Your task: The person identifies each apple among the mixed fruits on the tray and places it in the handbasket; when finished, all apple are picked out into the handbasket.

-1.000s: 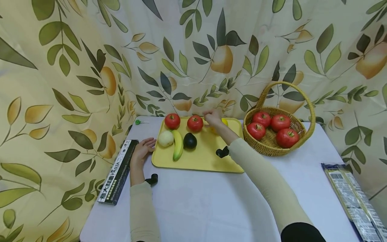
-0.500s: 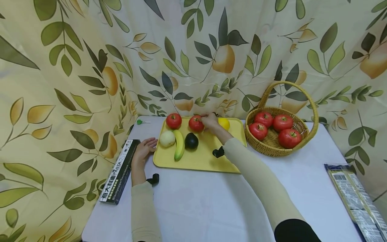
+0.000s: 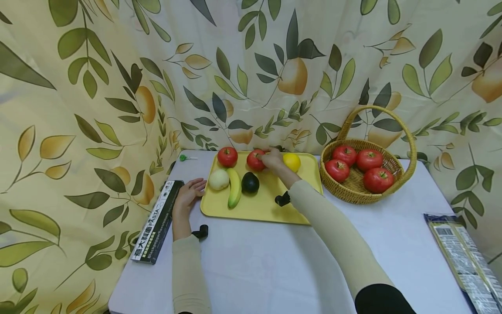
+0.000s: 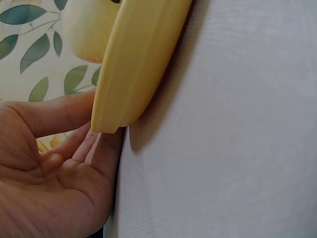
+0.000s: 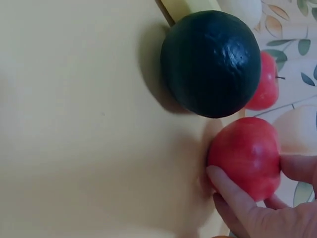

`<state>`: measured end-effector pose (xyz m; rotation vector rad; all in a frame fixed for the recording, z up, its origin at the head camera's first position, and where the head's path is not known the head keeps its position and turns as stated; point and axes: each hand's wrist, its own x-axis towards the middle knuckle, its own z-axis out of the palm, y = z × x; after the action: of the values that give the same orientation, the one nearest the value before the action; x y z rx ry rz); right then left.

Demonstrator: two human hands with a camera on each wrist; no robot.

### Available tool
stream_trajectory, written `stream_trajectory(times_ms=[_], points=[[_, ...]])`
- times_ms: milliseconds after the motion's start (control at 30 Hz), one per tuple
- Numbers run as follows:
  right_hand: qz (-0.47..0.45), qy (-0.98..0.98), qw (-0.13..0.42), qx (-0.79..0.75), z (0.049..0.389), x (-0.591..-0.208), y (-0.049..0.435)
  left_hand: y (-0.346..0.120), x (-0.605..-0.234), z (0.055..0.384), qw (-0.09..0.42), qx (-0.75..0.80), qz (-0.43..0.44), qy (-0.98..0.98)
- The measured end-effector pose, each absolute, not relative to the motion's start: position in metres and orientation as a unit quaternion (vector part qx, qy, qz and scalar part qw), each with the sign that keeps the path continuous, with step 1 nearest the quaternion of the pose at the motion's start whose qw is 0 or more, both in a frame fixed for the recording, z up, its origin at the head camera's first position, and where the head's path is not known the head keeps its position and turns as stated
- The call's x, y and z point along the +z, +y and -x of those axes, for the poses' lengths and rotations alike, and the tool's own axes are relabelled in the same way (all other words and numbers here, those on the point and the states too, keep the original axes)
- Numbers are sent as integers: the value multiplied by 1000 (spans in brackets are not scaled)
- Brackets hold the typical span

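In the head view my right hand point(image 3: 272, 159) grips a red apple point(image 3: 254, 161) near the back edge of a yellow tray point(image 3: 266, 213). The right wrist view shows fingers on one side of this apple point(image 5: 245, 153) and the thumb opposite. My left hand point(image 3: 187, 196) touches the tray's left edge with relaxed fingers; in the left wrist view the thumb meets the rim point(image 4: 129, 64). Also on the tray are another red apple point(image 3: 227, 157), a pale round fruit point(image 3: 218, 179), a banana point(image 3: 234, 189), a dark avocado point(image 3: 250, 183) and a lemon point(image 3: 292, 162).
A wicker basket point(image 3: 345, 194) with several red apples stands right of the tray. A black-and-white pasta box point(image 3: 158, 222) lies left of my left hand, and a printed packet point(image 3: 462, 257) at the far right. Behind the tray lies a small green-headed item point(image 3: 183, 158); a patterned curtain hangs behind.
My right hand has moved left from beside the lemon to the second red apple and taken hold of it. The lemon is now uncovered. My left hand stays at the tray's edge.
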<state>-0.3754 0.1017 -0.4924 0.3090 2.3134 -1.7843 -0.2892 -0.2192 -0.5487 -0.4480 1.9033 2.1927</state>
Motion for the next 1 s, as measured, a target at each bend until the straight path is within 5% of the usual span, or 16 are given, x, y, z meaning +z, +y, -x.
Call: stream_trajectory(times_ms=[1000], points=[[-52, 749, 77, -656, 347, -455, 131, -219, -549, 289, 107, 733, 164, 652]])
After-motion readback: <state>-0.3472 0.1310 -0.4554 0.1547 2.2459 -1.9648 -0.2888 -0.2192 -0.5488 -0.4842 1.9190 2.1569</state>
